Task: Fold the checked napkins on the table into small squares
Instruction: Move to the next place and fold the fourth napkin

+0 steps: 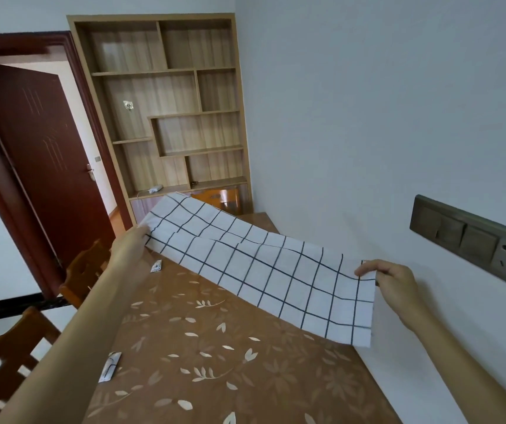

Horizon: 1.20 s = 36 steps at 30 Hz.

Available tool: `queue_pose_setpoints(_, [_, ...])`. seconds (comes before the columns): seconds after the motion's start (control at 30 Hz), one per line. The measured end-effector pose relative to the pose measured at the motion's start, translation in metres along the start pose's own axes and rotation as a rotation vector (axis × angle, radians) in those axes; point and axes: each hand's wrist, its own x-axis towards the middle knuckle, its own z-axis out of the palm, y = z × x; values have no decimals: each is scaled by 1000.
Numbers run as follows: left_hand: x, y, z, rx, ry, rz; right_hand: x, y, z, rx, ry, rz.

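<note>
A white napkin with dark checks (258,264) is stretched in the air above the table (215,362), folded lengthwise into a long band. My left hand (131,243) grips its far left end. My right hand (389,283) pinches its near right end, close to the wall. The band sags slightly in the middle and its lower right corner hangs down towards the table. Only this one napkin is in view.
The table carries a brown leaf-patterned cover with clips (111,367) on its left edge. Wooden chairs (83,270) stand to the left. A wall panel with switches and a socket (475,243) is right of my right hand. A shelf unit (169,117) and an open door (41,154) stand behind.
</note>
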Motion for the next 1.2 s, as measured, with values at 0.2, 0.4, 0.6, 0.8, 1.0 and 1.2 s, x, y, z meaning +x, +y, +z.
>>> queue_pose_setpoints(0.2, [-48, 8, 34, 282, -298, 216, -10, -10, 16, -74, -100, -42])
queue_pose_setpoints(0.4, [-84, -1, 60, 520, -620, 279, -27, -57, 46, -23, -248, -149])
queue_pose_setpoints(0.6, [-101, -1, 69, 676, -813, 348, -33, -94, 60, 115, -402, -183])
queue_pose_setpoints(0.8, [-100, 0, 58, 789, -847, 476, -32, -97, 59, 97, -200, -219])
queue_pose_setpoints(1.0, [-105, -3, 58, 799, -835, 526, -35, -106, 57, 95, -218, -191])
queue_pose_setpoints(1.2, [-108, -30, 57, 662, -820, 369, -34, -107, 50, 153, -178, -200])
